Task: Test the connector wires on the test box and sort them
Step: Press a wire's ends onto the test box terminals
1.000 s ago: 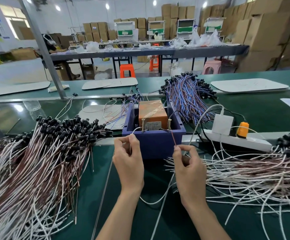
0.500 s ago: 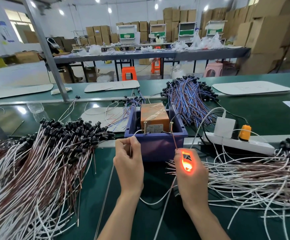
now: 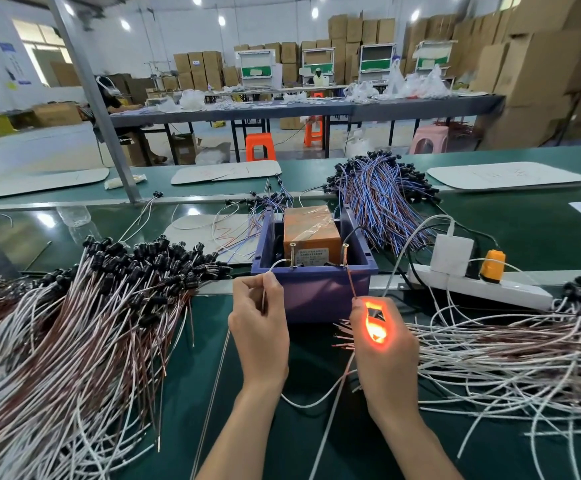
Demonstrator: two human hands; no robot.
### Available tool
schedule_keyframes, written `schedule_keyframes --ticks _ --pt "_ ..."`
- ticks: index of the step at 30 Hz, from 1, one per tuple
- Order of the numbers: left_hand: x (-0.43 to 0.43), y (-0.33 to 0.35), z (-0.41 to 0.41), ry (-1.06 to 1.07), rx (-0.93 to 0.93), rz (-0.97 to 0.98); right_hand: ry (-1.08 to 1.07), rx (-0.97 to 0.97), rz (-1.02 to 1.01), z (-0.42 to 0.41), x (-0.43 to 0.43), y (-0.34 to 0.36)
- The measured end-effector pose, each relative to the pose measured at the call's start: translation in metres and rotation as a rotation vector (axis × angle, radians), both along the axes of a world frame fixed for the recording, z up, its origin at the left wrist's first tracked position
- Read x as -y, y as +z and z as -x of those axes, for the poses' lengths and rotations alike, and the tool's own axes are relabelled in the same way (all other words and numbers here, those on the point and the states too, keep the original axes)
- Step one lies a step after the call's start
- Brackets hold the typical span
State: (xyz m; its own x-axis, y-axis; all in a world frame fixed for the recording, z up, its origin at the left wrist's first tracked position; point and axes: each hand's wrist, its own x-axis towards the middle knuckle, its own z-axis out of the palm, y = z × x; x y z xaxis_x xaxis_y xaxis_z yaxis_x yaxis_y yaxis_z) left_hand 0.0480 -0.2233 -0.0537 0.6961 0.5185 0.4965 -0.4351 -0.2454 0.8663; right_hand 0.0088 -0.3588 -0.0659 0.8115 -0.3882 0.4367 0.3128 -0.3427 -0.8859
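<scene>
Fresh orange glow (image 3: 375, 329) in right hand (image 3: 387, 362) (wires (image 3: 351, 284) on threaded screws (image 3: 344, 252))

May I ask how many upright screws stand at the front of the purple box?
2: the left screw stands beyond the left hand, the right screw beyond the right hand. None looks hidden.

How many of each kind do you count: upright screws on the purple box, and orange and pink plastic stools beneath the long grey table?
Upright brass-coloured screws on the purple plastic box: 2
Orange plastic stools beneath the long grey table: 2
Pink plastic stools: 1
Total: 5
</scene>
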Motion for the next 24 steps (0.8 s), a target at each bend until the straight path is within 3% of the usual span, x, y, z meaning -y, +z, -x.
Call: schedule_keyframes --ticks 7,15,17,19,24 --pt "0.000 0.002 0.002 0.004 0.007 0.020 0.012 -0.003 -0.031 0.000 0.000 0.000" --pt "-0.008 0.008 0.001 0.185 0.146 0.087 -0.065 0.090 -0.127 0.006 0.000 0.008" --pt "-0.012 0.006 0.001 0.290 0.176 -0.040 -0.036 0.080 -0.106 0.007 0.000 0.007" --pt "-0.011 0.006 0.003 0.322 0.251 -0.289 -0.005 0.060 -0.069 0.006 -0.001 0.005" --pt "0.030 0.004 0.025 0.041 0.451 -0.729 0.057 0.074 -0.011 0.005 -0.005 0.002"
